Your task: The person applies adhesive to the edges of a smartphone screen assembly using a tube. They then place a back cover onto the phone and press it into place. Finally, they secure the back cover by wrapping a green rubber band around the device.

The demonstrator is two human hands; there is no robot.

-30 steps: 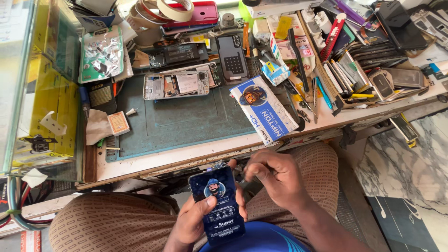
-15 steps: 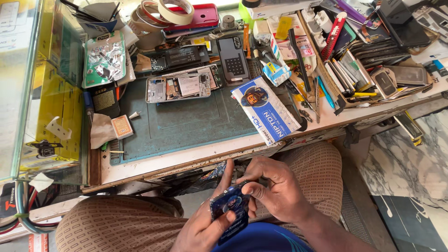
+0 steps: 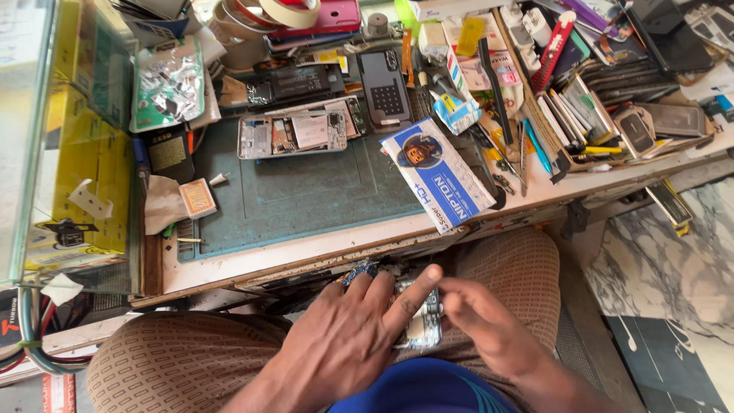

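Hands hold one packet (image 3: 417, 325) over the lap: left grip (image 3: 348, 336) clasps it, right grip (image 3: 482, 325) pinches its edge, just below the tabletop (image 3: 306, 252) rim.

A phone repair bench: opened handset (image 3: 292, 134) on green work mat (image 3: 306, 191), scattered tools (image 3: 501, 164).

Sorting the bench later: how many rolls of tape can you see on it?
2, both at the back of the bench: a cream tape roll overlapping a brown tape roll to its left. The clutter may hide others.
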